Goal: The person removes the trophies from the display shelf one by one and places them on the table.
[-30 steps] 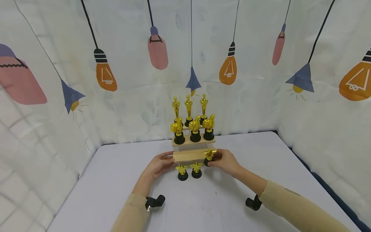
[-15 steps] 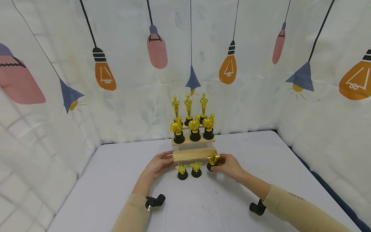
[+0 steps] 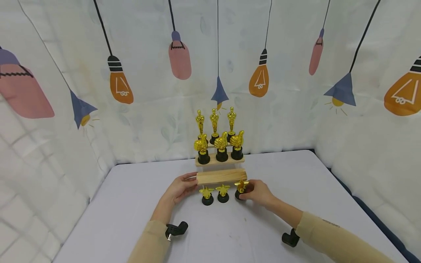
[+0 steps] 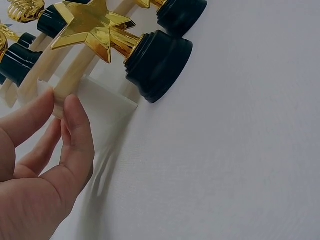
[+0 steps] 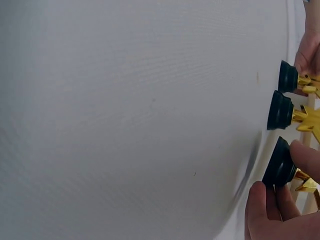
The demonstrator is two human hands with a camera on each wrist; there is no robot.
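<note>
My left hand [image 3: 179, 188] pinches the left end of the front wooden board [image 3: 220, 176] between thumb and fingers; the left wrist view shows this grip on the board [image 4: 72, 80] closely. At the board's right end, my right hand [image 3: 260, 192] holds a gold star trophy [image 3: 241, 185] by its black base [image 5: 280, 162]. That base is slightly tilted in the right wrist view; whether it touches the table I cannot tell. Two more star trophies, a left one [image 3: 207, 196] and a middle one [image 3: 223, 194], stand upright in front of the board.
Behind the front board, a middle shelf [image 3: 213, 160] carries three gold thumbs-up trophies [image 3: 221, 145]. Three gold figure trophies [image 3: 214, 124] stand on the shelf at the back. A white cloth covers the table [image 3: 131, 204], and a patterned curtain [image 3: 148, 128] hangs behind it.
My right hand has moved the star trophy off the front of the board's right end, a little right and down towards the table. The left hand keeps its grip in place.
</note>
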